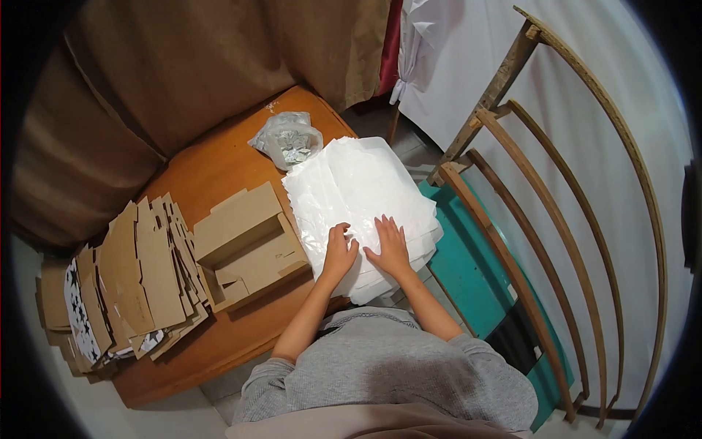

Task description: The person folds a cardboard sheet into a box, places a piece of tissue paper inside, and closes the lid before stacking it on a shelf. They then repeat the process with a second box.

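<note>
A stack of thin white sheets (365, 175), shiny like plastic bags or tissue paper, lies in front of me with uneven edges. My left hand (340, 254) rests on its near part, fingers slightly bent and thumb apart, with nothing visibly held. Beside it, my right hand (390, 249) lies flat on the sheets, fingers stretched and spread. Just left of the stack stands an opened brown cardboard box (256, 252), its lid folded back and its inside bare apart from folded flaps.
Flattened cardboard boxes (146, 271), some star-printed, are piled at the left of the orange-brown table (212, 175). A clear plastic bag (289, 139) of small packets sits behind the sheets. To the right are a wooden rack (504, 197) and a green surface (475, 271). Brown curtains (183, 66) hang behind.
</note>
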`<state>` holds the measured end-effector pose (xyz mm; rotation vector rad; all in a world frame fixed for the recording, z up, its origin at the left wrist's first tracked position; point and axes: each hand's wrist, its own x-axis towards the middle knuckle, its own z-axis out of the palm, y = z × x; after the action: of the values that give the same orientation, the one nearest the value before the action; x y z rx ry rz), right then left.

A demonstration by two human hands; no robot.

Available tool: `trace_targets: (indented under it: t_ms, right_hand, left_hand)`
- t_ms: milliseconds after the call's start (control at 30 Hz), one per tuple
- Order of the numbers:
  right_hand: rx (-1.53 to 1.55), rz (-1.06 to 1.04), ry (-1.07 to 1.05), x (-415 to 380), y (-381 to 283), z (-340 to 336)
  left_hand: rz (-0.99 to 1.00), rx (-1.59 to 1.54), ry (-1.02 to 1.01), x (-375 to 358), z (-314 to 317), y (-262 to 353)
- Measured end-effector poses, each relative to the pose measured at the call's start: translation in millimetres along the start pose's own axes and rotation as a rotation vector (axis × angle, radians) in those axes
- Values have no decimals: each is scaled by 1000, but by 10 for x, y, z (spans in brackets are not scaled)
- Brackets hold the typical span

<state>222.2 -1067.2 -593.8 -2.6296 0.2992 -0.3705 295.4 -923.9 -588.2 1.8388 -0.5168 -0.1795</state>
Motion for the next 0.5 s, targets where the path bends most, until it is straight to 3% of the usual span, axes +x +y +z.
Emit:
trace_targets:
  t_ms: [333,500]
  right_hand:
    - [-245,-3,-130,35,-5,251]
    - [-303,-24,-61,118,39,259]
  left_hand:
    - [-155,142,-59,-37,76,-340]
    - [-75,191,-64,-39,108,-401]
